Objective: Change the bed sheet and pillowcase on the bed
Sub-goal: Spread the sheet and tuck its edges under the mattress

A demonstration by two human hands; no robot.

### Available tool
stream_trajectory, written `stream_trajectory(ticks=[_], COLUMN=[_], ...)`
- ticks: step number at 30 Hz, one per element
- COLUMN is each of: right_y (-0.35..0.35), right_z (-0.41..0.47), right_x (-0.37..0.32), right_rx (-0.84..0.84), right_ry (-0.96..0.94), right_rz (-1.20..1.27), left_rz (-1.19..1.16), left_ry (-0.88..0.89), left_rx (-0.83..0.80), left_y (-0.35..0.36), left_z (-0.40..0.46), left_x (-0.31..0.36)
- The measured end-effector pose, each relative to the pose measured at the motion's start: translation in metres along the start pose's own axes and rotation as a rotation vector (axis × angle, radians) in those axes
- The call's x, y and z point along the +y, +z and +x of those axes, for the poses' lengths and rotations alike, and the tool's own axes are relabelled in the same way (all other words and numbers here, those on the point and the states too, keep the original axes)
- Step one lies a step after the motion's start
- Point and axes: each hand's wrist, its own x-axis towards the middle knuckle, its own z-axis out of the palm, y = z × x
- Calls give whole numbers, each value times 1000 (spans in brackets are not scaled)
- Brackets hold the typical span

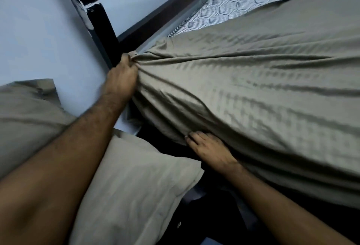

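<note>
A grey-green striped bed sheet (253, 81) covers most of the mattress (220, 9), whose quilted top shows bare at the far corner. My left hand (121, 81) grips a bunched corner of the sheet beside the dark bedpost (101, 24). My right hand (209, 148) lies at the mattress's lower edge, fingers straight and pushed against the sheet's underside fold. Two pillows in matching grey-green cases lie at the left: one (136, 192) under my left forearm, another (25, 120) behind it by the wall.
A dark bed frame rail (169, 9) runs along the pale blue wall (39, 40) behind the mattress. Below the mattress edge is a dark gap (214, 205) between the bed and the pillows.
</note>
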Motion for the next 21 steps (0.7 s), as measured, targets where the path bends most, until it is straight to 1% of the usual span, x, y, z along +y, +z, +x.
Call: stream_trajectory(ticks=[2, 4, 5, 6, 8, 9, 13, 15, 17, 19, 21], right_y=[12, 28, 37, 44, 50, 50, 49, 53, 62, 67, 72], right_z=[-7, -11, -12, -12, -7, -4, 9, 9, 8, 7, 9], right_x=[5, 13, 17, 20, 21, 20, 14, 10, 1, -12, -19], right_rx=[-29, -27, -29, -31, -12, 8, 153, 188, 203, 182, 148], right_ry=[-31, -72, -106, -137, -177, -188, -124, -101, -100, -89, -43], right_rz=[-94, -187, -227, -263, -292, -289, -235, -202, -91, 50, 138], left_rz=[95, 58, 44, 76, 208, 255, 318, 382, 401, 346, 279], left_ry=[76, 120, 154, 213, 339, 373, 468, 554, 625, 736, 970], left_rx=[23, -22, -103, -242, -514, -608, -805, -820, -779, -688, -528], left_y=[9, 11, 15, 21, 35, 42, 77, 88, 100, 107, 113], left_z=[-24, -43, -51, -58, -68, -72, -73, -74, -72, -68, -63], left_x=[7, 12, 14, 15, 13, 11, -5, -8, -8, -6, -5])
